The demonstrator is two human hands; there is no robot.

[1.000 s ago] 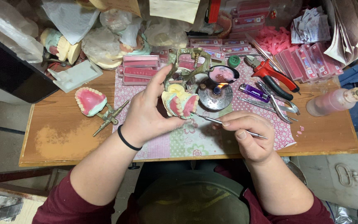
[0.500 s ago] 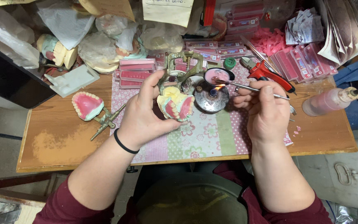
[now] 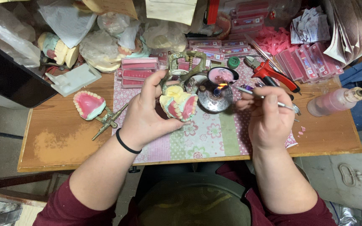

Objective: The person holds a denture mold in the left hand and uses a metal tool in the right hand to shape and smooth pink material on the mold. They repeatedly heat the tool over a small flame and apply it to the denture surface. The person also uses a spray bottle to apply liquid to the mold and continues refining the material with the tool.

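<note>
My left hand (image 3: pixel 145 115) grips a denture model (image 3: pixel 180 104) of pink wax and white teeth, mounted in a brass-coloured articulator (image 3: pixel 185 62). My right hand (image 3: pixel 269 115) pinches a thin metal wax tool (image 3: pixel 256 95) and holds its tip in the small flame of a round metal burner (image 3: pixel 215 97) on the patterned mat (image 3: pixel 206 138). A small dark bowl of pink wax (image 3: pixel 222 75) stands just behind the burner.
A second pink denture on a metal frame (image 3: pixel 89 105) lies at the left of the wooden table (image 3: pixel 59 142). Red-handled pliers (image 3: pixel 271 73), trays of pink tooth cards (image 3: pixel 139 71), a clear bottle of pink liquid (image 3: pixel 336 100), plaster casts and bags crowd the back. A black tablet (image 3: pixel 9 79) sits far left.
My right hand has lifted the metal tool away from the denture model and moved it up and right, so its tip now sits in the burner flame. My left hand keeps holding the model.
</note>
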